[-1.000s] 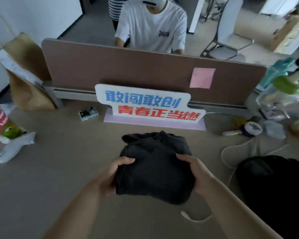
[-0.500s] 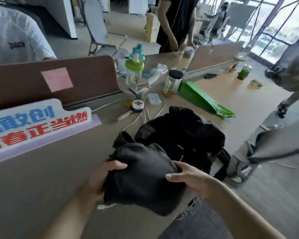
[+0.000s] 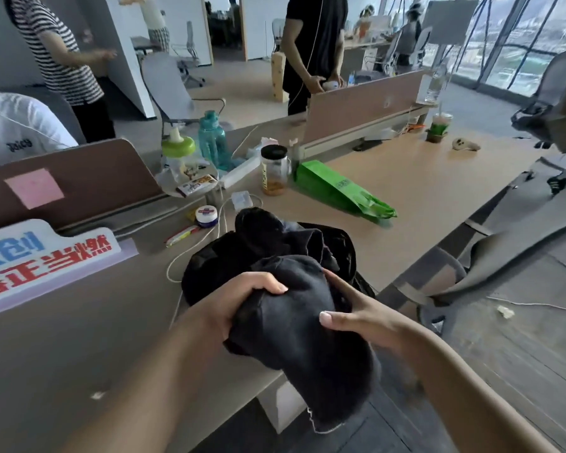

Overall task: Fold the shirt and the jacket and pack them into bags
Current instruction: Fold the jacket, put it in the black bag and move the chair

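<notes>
left hand (image 3: 239, 302) and right hand (image 3: 356, 318) clamped on folded dark-grey fabric bundle (image 3: 304, 348) beside floppy black bag (image 3: 216, 263); I'd squeeze tight, slide it in flat

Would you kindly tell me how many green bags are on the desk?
1: the green bag lies flat on the desk, beside the jar. Others may be hidden.

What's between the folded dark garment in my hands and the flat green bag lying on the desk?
Head view: a crumpled black fabric bag sits right behind the folded dark garment; beyond it, bare tan desk reaches the flat green bag.
</notes>
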### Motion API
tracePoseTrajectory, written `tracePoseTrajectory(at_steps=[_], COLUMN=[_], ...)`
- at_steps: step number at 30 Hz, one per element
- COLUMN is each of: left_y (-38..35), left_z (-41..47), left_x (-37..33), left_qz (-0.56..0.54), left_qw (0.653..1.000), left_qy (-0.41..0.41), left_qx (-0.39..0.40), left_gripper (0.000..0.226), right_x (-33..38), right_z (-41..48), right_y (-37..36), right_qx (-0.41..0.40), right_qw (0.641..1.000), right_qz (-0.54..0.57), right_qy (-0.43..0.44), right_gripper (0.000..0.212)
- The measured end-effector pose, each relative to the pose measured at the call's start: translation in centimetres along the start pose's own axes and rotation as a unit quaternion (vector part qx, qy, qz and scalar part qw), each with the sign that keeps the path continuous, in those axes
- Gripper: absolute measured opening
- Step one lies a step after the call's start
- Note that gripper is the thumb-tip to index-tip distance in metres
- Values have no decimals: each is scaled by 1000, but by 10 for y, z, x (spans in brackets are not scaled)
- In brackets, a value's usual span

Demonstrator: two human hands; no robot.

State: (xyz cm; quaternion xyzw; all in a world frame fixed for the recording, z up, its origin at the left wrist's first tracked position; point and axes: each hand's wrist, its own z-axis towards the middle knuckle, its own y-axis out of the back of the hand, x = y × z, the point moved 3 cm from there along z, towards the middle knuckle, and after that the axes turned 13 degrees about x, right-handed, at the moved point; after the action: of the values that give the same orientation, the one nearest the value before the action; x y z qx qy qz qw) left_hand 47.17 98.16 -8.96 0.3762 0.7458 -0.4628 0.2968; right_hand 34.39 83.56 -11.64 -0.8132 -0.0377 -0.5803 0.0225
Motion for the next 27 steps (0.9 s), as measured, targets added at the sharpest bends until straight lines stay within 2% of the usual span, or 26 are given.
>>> tracePoseTrajectory(at_steps=[3,6,8,10,12,13,15,17,19,21,23,24,27], left_y=[-42,-71,-83,-86,-82,-79,-67,-46,-17,11,33,43,63], left_z=[35,68,87,105,121,129,141,146,150,153,160,166,193], left_x=[-3,-7,-8,-11,-12,-13,-18,-26,-34,-43,-50,-51,-49], left_qz=[-7,-49,-50,-26,-8,-7,32,105,195,291,340,351,356], left_qw=[999,997,996,998,999,999,990,956,903,840,796,786,793], left_qy=[10,-10,12,35,42,35,-6,-48,-66,-18,64,104,166], left_qx=[39,60,69,45,10,-21,-134,-270,-376,-457,-496,-498,-466], left_gripper=[29,44,26,21,21,19,15,9,21,34,45,50,59], right_x=[3,-4,-12,-20,-26,-29,-33,-35,-32,-27,-22,-20,-19], right_z=[-30,-55,-65,-71,-74,-75,-75,-73,-65,-55,-43,-37,-20], right_y=[17,29,40,56,71,78,92,104,118,131,145,152,173], right_qx=[75,92,59,21,-5,-14,-28,-36,-54,-83,-107,-115,-136], right_qw=[995,983,977,977,978,978,976,972,970,972,974,974,971], right_qz=[62,152,197,210,207,206,214,233,238,219,200,195,193], right_qy=[15,47,55,42,27,21,14,16,6,-14,-23,-24,-32], right_gripper=[90,70,47,39,41,42,42,35,35,48,59,60,47])
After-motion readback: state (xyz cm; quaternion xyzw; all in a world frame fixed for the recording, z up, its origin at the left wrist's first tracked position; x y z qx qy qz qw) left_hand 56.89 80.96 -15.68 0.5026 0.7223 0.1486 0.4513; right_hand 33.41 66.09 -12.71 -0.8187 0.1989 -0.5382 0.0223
